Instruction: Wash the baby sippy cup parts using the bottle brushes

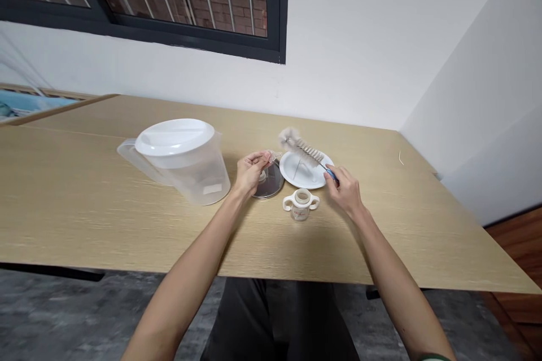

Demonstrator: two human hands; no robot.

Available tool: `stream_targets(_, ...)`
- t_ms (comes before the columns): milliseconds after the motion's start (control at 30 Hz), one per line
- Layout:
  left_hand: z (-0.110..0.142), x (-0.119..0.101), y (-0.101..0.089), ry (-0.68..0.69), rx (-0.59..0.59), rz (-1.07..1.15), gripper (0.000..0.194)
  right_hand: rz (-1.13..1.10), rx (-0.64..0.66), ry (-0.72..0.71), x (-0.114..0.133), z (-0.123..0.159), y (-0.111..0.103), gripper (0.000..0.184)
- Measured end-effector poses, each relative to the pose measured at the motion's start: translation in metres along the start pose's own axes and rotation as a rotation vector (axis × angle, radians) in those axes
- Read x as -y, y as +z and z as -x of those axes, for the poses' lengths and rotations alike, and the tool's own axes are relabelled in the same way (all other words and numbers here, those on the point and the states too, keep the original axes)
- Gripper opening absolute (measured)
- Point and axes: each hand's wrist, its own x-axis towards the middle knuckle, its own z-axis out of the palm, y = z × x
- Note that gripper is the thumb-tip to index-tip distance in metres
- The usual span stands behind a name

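My right hand [344,189] is closed around the blue handle of a bottle brush [311,152]. Its white bristles point up and left, above a white plate [292,179]. My left hand [250,172] pinches a small clear piece [275,155], possibly a bottle part, whose exact kind I cannot make out. Under that hand lies a dark round dish [275,181] with a pale ring-shaped part in it, partly hidden by my fingers. Between my hands and nearer to me, a small open baby bottle [301,212] with two white handles stands upright.
A large translucent pitcher [195,177] with a white lid stands to the left of my hands. The wooden table [127,225] reaches back to a white wall under a barred window. A small pale bent strip [400,158] lies at the right.
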Motion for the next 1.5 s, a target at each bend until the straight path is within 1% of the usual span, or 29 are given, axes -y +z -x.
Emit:
stream_targets(67, 0.0, 0.0, 0.0, -0.007, -0.001, 0.014, 0.048, 0.058, 0.064, -0.036, -0.003, 0.002, 0.002, 0.034)
stream_targets(133, -0.001, 0.001, -0.001, -0.006, -0.004, 0.017, 0.048, 0.133, 0.095, -0.041, -0.006, 0.003, 0.003, 0.035)
stream_targets(233, -0.002, 0.002, -0.002, -0.002, 0.003, 0.013, 0.046, 0.193, 0.076, 0.015, -0.011, 0.004, 0.002, 0.034)
stream_targets(333, -0.002, 0.003, -0.002, -0.032, 0.022, 0.022, 0.048, 0.184, 0.042, 0.078, -0.014, 0.003, 0.001, 0.031)
stream_targets(433, -0.002, 0.004, -0.002, -0.053, 0.028, 0.018, 0.053, 0.158, 0.047, 0.127, -0.014, 0.002, 0.0, 0.029)
stream_targets(500, -0.001, 0.004, -0.002, -0.022, 0.021, -0.003, 0.053, 0.138, 0.054, 0.175, -0.013, 0.002, -0.001, 0.03)
stream_targets(633, 0.0, 0.004, -0.001, 0.095, 0.013, -0.076, 0.05, 0.065, 0.032, 0.241, -0.011, -0.001, -0.004, 0.034)
stream_targets(800, 0.0, 0.005, 0.0, 0.171, -0.018, -0.182, 0.047, 0.014, 0.049, 0.179, -0.012, -0.002, -0.005, 0.039)
stream_targets(967, 0.0, 0.003, 0.0, 0.171, -0.025, -0.201, 0.041, 0.0, 0.125, 0.067, -0.01, 0.001, 0.0, 0.035)
stream_targets(1067, 0.001, 0.002, 0.0, 0.164, -0.02, -0.205, 0.04, 0.039, 0.162, 0.024, -0.01, 0.003, 0.002, 0.033)
stream_targets(1300, 0.003, 0.0, 0.002, 0.161, 0.02, -0.194, 0.046, 0.21, 0.087, 0.033, -0.018, 0.003, -0.001, 0.033)
stream_targets(1433, 0.003, -0.001, 0.001, 0.164, 0.023, -0.174, 0.048, 0.237, 0.033, 0.077, -0.018, 0.002, -0.001, 0.034)
stream_targets(1500, 0.003, -0.001, 0.0, 0.168, 0.019, -0.171, 0.048, 0.211, 0.011, 0.109, -0.017, 0.002, 0.0, 0.034)
